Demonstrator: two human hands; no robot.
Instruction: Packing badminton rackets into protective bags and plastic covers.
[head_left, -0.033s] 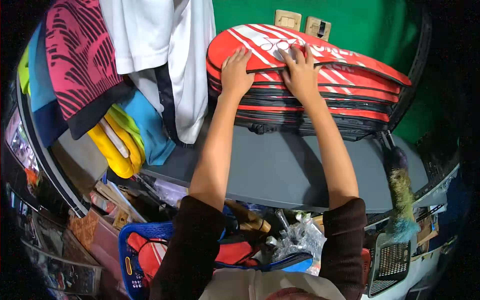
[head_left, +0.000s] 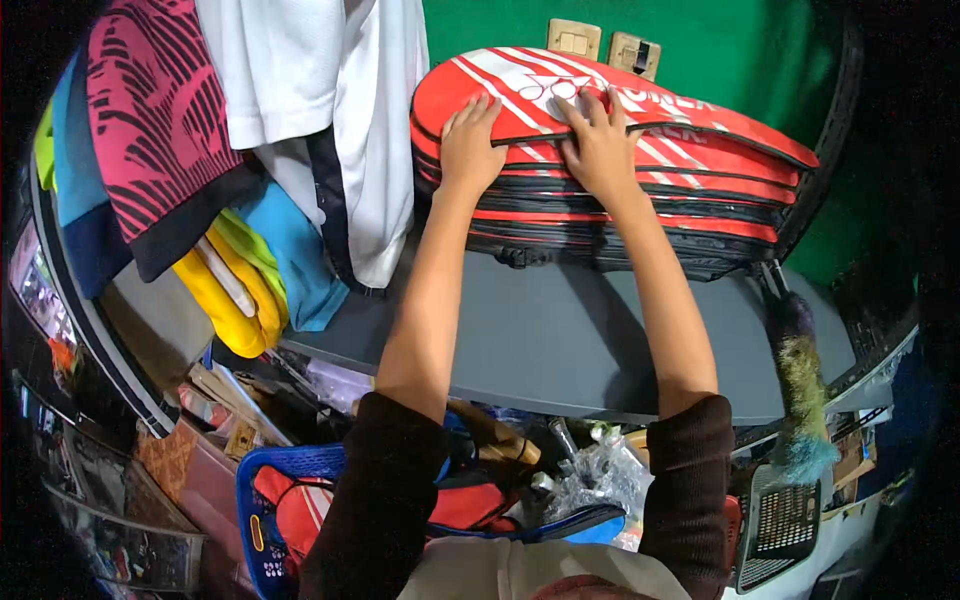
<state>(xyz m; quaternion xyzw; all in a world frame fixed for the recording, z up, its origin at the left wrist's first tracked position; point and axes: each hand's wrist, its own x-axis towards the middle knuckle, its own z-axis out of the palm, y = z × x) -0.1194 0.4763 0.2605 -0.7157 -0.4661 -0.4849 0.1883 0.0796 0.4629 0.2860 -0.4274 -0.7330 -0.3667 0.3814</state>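
Observation:
A stack of red, white and black racket bags (head_left: 700, 155) lies on a dark grey shelf (head_left: 520, 315) against a green wall. My left hand (head_left: 472, 145) rests on the rounded left part of the top bag, its fingers stretched out over the red cover. Further right, my right hand (head_left: 602, 145) presses on the same bag with its fingers spread across the white emblem. Both palms bear on the stack's near edge, and neither hand is closed around anything. The lower bags show mostly their black zipped edges.
Pink-and-black, white, blue and yellow clothes (head_left: 165, 130) hang at the left. A feather duster (head_left: 800, 385) hangs off the shelf's right end. Below are a blue basket (head_left: 255, 490) with red bags, clear plastic wrapping (head_left: 610, 475) and a dark basket (head_left: 785, 525). Two wall switches (head_left: 605, 48) sit behind.

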